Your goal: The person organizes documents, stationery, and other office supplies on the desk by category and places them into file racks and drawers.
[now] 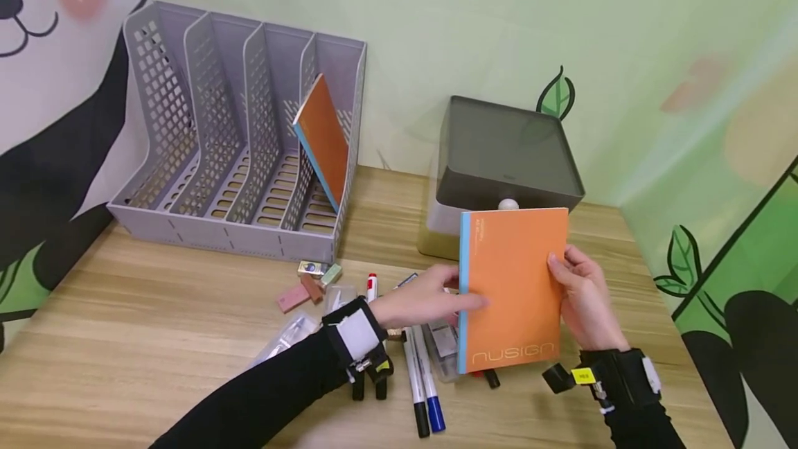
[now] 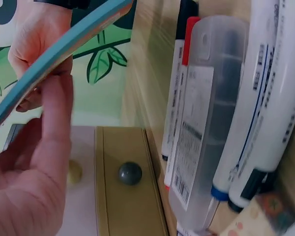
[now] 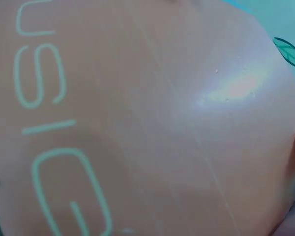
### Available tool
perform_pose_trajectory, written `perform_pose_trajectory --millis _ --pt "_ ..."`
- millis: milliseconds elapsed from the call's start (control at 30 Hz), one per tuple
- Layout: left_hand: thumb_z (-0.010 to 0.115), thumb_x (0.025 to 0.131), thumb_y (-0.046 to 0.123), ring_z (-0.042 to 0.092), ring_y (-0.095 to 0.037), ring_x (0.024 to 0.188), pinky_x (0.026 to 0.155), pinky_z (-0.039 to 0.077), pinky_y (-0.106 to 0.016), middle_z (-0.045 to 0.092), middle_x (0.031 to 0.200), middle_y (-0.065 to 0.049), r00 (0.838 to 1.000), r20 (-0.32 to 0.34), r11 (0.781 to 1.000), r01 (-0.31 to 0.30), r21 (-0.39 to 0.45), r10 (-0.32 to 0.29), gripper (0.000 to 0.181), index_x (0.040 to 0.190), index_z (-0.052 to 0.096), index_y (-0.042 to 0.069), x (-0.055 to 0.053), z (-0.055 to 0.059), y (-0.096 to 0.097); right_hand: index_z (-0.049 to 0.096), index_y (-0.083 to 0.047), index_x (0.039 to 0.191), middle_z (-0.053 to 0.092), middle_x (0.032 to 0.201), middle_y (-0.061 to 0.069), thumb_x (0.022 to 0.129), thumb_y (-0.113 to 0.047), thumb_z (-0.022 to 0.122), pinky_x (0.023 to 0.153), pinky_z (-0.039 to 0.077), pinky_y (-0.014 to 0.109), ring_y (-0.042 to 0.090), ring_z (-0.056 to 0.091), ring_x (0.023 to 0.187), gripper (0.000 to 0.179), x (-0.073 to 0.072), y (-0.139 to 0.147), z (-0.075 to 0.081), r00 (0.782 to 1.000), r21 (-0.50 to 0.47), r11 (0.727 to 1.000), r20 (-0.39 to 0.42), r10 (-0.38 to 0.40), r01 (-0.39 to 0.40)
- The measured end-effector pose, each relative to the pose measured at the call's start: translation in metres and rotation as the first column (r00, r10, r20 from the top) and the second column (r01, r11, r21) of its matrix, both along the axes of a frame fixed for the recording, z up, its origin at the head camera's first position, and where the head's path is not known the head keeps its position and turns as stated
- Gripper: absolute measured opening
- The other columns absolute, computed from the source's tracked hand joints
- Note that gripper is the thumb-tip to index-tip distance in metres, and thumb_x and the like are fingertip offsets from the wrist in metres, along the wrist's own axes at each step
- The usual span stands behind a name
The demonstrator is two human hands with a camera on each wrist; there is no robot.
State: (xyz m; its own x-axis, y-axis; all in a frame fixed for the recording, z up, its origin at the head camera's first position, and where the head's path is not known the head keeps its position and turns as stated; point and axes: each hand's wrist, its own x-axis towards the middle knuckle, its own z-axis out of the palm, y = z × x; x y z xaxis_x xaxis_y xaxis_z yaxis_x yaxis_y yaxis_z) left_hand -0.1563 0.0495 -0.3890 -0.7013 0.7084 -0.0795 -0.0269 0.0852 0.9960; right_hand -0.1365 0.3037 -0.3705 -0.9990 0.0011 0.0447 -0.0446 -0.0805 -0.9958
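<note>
An orange notebook (image 1: 514, 289) with a light blue spine is held up over the table, its cover turned toward me. At the spine, my left hand (image 1: 427, 296) pinches it, thumb on the cover and fingers behind. My right hand (image 1: 586, 296) grips the opposite edge, thumb in front. In the left wrist view the left hand's fingers (image 2: 54, 132) lie under the blue spine (image 2: 49, 59). The cover (image 3: 162, 123) fills most of the right wrist view. Below the notebook, a clear plastic case (image 1: 444, 352) is partly hidden.
A grey file organizer (image 1: 224, 241) stands at the back left, with another orange notebook (image 1: 327, 141) leaning in its rightmost compartment. Behind the held notebook is a drawer box (image 1: 508, 141). Whiteboard markers (image 1: 420, 380), erasers (image 1: 294, 298) and a clear pouch (image 1: 289, 335) lie on the table.
</note>
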Motion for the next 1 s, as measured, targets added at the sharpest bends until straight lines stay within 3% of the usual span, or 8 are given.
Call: perform_pose_trajectory --millis 167,367,600,733,867,933,1000 --pt "0.061 0.095 0.023 0.069 -0.017 0.097 0.079 0.057 -0.033 0.07 0.116 -0.014 1.0 -0.027 0.999 -0.005 0.05 0.007 0.043 0.132 0.058 -0.001 -0.004 0.002 -0.01 0.066 -0.025 0.113 0.068 0.104 -0.005 0.099 -0.021 0.054 0.083 0.051 0.026 0.01 0.063 0.095 0.018 -0.008 -0.02 -0.004 1.0 -0.041 0.999 -0.012 0.013 -0.014" --pt "0.06 0.096 0.021 0.068 -0.016 0.103 0.086 0.054 -0.029 0.065 0.127 -0.014 0.987 -0.157 0.999 -0.027 0.044 0.033 0.048 0.139 0.051 0.002 -0.004 0.003 -0.021 0.064 -0.025 0.117 0.067 0.109 -0.006 0.099 -0.022 0.055 0.087 0.052 0.028 0.011 0.062 0.099 0.02 -0.013 -0.039 -0.013 0.999 -0.043 0.998 -0.003 0.044 -0.044" --pt "0.059 0.095 0.018 0.066 -0.014 0.101 0.086 0.053 -0.028 0.067 0.121 -0.012 0.938 -0.329 0.991 -0.128 -0.048 0.105 0.041 0.132 0.057 0.001 -0.001 0.003 -0.044 0.046 0.003 0.138 0.065 0.107 -0.007 0.1 -0.022 0.055 0.089 0.051 0.026 0.009 0.061 0.101 0.047 -0.02 -0.059 -0.016 0.999 0.086 0.995 0.007 0.049 -0.05" --pt "0.06 0.093 0.019 0.064 -0.012 0.098 0.088 0.052 -0.029 0.069 0.118 -0.009 0.913 -0.386 0.978 -0.182 -0.104 0.129 0.039 0.129 0.06 0.001 -0.001 0.005 -0.065 0.046 0.005 0.141 0.064 0.115 0.001 0.099 -0.018 0.056 0.09 0.052 0.028 0.009 0.061 0.104 0.048 -0.023 -0.068 -0.018 0.999 0.201 0.979 -0.03 0.031 -0.025" --pt "0.061 0.092 0.02 0.058 -0.013 0.085 0.081 0.05 -0.032 0.068 0.101 -0.005 0.878 -0.446 0.952 -0.267 -0.151 0.175 0.029 0.116 0.064 0.003 -0.005 0.009 -0.088 0.046 0.007 0.139 0.06 0.123 0.023 0.098 -0.008 0.054 0.091 0.052 0.031 0.012 0.063 0.105 0.044 -0.024 -0.074 -0.021 0.994 0.228 0.973 -0.099 0.05 -0.026" --pt "0.063 0.091 0.019 0.057 -0.014 0.086 0.081 0.049 -0.032 0.066 0.101 -0.005 0.857 -0.467 0.932 -0.325 -0.163 0.217 0.029 0.115 0.063 0.003 -0.007 0.013 -0.1 0.045 0.009 0.138 0.057 0.124 0.03 0.097 -0.003 0.053 0.091 0.052 0.03 0.013 0.064 0.104 0.043 -0.024 -0.077 -0.023 0.99 0.225 0.974 -0.124 0.07 -0.04" --pt "0.063 0.09 0.019 0.059 -0.016 0.086 0.079 0.05 -0.034 0.066 0.101 -0.009 0.847 -0.461 0.909 -0.379 -0.173 0.266 0.031 0.115 0.062 0.001 -0.009 0.018 -0.113 0.045 0.009 0.137 0.056 0.123 0.033 0.096 0.0 0.053 0.09 0.053 0.03 0.012 0.064 0.103 0.042 -0.023 -0.079 -0.025 0.987 0.23 0.972 -0.139 0.085 -0.051"
